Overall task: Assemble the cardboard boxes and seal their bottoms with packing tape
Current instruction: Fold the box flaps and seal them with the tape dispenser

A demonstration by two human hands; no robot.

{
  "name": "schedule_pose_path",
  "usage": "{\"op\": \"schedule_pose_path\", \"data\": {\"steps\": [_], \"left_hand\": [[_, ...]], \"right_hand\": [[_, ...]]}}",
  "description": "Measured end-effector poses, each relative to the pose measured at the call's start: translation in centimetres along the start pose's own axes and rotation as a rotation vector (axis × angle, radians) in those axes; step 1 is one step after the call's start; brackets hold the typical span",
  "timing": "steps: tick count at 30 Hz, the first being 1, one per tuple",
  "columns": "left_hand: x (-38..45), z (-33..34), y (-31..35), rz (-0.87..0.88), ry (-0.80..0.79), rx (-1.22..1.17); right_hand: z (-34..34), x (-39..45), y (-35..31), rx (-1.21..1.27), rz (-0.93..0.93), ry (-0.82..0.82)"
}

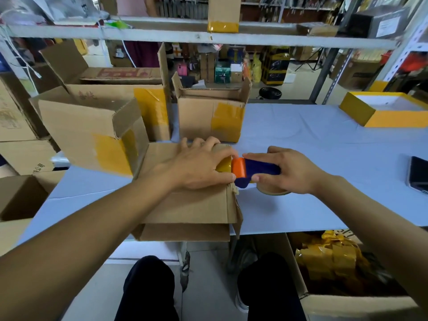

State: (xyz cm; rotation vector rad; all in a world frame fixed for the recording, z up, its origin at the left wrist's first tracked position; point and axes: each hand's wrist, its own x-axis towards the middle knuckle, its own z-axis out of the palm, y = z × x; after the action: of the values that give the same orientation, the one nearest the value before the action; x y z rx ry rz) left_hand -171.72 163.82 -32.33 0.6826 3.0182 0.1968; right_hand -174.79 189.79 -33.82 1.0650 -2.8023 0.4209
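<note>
On the table (301, 140), the box (185, 205) lay near its front edge; the left hand (199, 165) pressed flat on it, fingers spread; the right hand (287, 170) gripped the dispenser (254, 169) at the box's right edge.

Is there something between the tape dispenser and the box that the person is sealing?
Nothing visible. The right hand holds the tape dispenser right at the edge of the box, beside the left hand that presses on the box.

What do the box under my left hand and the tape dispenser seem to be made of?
Box: brown corrugated cardboard, matte, with a ragged torn edge at its corner. Tape dispenser: probably plastic, smooth blue body with a glossy orange roller. The tape looks like shiny yellow film.
</note>
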Motion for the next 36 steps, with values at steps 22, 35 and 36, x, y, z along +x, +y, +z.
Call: {"op": "schedule_pose_path", "data": {"steps": [22, 35, 36], "left_hand": [[0.2, 1.0, 0.4, -0.024, 0.044, 0.088], [0.3, 0.9, 0.6, -0.035, 0.033, 0.113], [0.2, 0.9, 0.7, -0.031, 0.037, 0.114]], "right_hand": [[1.1, 0.0, 0.2, 0.052, -0.006, -0.021], [-0.1, 0.6, -1.7, 0.596, 0.308, -0.222], [-0.2, 0.6, -1.7, 0.473, 0.275, -0.214]]}}
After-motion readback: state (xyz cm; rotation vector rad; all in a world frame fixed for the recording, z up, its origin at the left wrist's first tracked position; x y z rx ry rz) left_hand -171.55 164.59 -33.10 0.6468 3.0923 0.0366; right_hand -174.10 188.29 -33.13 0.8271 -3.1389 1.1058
